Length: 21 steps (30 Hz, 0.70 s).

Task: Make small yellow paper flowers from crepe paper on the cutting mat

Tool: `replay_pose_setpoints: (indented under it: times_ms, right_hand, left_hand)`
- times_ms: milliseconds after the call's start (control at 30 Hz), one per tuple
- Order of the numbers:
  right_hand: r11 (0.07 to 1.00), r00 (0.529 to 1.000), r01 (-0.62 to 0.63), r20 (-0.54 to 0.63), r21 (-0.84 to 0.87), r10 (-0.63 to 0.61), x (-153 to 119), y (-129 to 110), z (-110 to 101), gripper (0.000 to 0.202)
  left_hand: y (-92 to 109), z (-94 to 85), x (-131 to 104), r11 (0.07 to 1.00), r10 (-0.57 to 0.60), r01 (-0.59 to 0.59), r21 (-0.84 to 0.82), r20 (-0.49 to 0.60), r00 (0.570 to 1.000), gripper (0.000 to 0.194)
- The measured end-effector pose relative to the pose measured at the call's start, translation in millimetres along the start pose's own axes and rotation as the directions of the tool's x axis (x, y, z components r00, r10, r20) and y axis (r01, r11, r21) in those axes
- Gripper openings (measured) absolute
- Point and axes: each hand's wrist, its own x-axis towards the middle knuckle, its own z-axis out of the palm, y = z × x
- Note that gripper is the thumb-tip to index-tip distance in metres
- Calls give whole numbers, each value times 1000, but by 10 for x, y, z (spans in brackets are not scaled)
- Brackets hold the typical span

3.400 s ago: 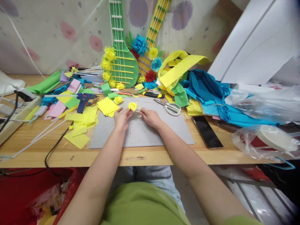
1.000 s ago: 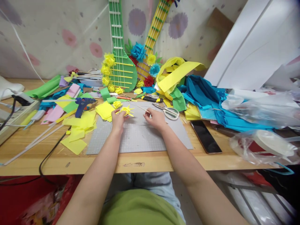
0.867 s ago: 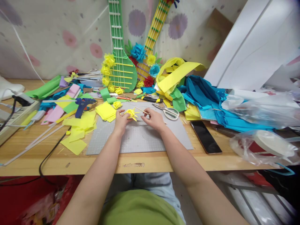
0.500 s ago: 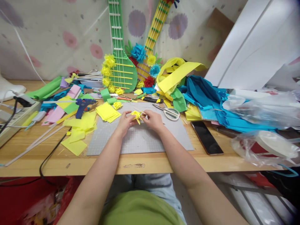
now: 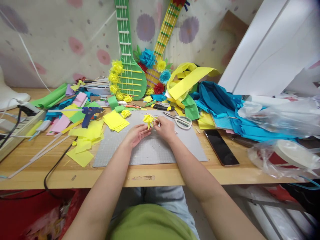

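Observation:
Over the grey cutting mat (image 5: pixel 150 151), my right hand (image 5: pixel 165 128) pinches a yellow paper flower (image 5: pixel 148 120) with its petals spread. A thin pale stick (image 5: pixel 150 115) lies across the flower's top and runs into the same fingers. My left hand (image 5: pixel 137 135) is half turned up below and left of the flower, its fingers stretched out and holding nothing; whether the fingertips touch a petal I cannot tell. A second yellow paper flower (image 5: pixel 125 113) and a stack of yellow paper squares (image 5: pixel 116 121) lie to the left. Scissors (image 5: pixel 183 122) lie just right of my right hand.
A blue glue gun (image 5: pixel 88 115) lies on the left near loose yellow paper (image 5: pixel 86 135). A phone (image 5: pixel 221 147) lies right of the mat. Behind stand a green paper lute (image 5: pixel 133 78) and a yellow one (image 5: pixel 163 36), with blue crepe paper (image 5: pixel 220 96) to their right.
My left hand has let go of the flower and dropped slightly, its fingers now straightened. The flower, still in my right fingers, has risen a little and its petals show more.

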Motion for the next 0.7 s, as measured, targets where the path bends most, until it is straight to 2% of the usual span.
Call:
replay_pose_setpoints:
  times_ms: [200,467,700]
  right_hand:
    - [1000,1000,22,-15,12,-22,0,-12,20,14]
    - [1000,999,21,-43,-10,-21,2,-2,14,14]
    - [993,992,112,-52,-42,-114,-9,-4,37,15]
  left_hand:
    - [9,33,-20,1000,14,-13,18,-55,998,27]
    - [-10,44,-9,995,88,-83,47,-104,991,36]
    - [33,1,16,994,51,-63,-86,-136,989,20]
